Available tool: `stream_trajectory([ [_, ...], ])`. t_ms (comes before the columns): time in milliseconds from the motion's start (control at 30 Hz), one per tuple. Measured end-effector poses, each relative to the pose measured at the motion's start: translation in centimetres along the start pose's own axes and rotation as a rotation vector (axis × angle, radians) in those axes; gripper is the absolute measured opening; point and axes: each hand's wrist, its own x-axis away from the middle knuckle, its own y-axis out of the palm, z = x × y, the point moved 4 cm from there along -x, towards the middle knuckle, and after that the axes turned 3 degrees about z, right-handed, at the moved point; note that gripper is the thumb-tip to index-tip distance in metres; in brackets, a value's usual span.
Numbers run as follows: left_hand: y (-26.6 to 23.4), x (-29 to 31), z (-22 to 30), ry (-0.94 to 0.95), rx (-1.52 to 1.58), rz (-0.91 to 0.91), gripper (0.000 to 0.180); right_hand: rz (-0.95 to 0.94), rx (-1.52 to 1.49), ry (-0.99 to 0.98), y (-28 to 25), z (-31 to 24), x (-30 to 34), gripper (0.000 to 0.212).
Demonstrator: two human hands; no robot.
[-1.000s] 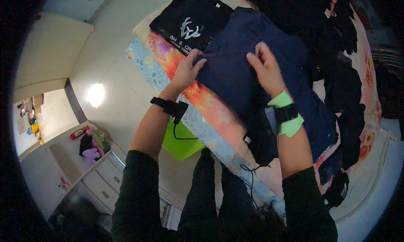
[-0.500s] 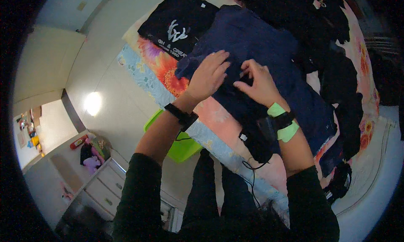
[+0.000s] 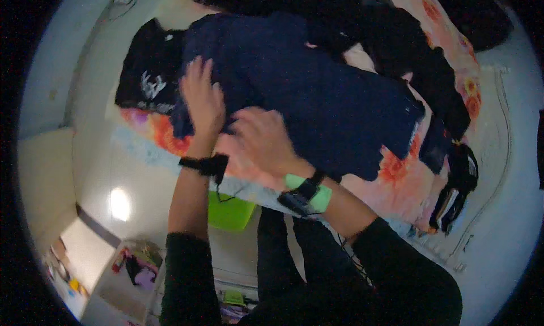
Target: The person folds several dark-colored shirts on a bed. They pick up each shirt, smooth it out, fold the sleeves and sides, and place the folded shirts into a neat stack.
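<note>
The right hand [image 3: 266,138] has moved to the near edge of the navy shirt [image 3: 328,99]; from here I cannot tell its grip. The left hand [image 3: 203,96] lies released upon the shirt.

The broad, flat fabric garment [image 3: 340,105] from eleven to three o'clock is plain dark navy blue. At ten o'clock, the folded black fabric shirt [image 3: 144,57] bears a silvery-white, antler-like print. The crumpled cloth garments [image 3: 422,68] at two o'clock are black. The peach-pink fabric bedspread [image 3: 362,188] carries large flowers: orange-red with some purple towards nine o'clock, orange at three. The pale-blue cloth strip [image 3: 139,147] at nine o'clock looks mottled, its pattern blurred. The box-shaped tub [image 3: 232,214] at seven o'clock is lime green. Near four o'clock, the soft wristband [image 3: 323,200] is light green, its narrow strap [image 3: 313,182] black.
</note>
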Motion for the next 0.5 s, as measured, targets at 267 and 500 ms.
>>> stream_trajectory([
  [267,-3.4,9.4,-8.3,-0.096,0.01,-0.026,0.065,-0.102,-0.04,0.354,-1.4,4.5,12.3,0.042],
  [500,-3.1,18.2,-13.7,-1.12,0.789,0.335,0.054,0.763,-0.373,1.716,-11.4,16.9,41.7,0.037],
])
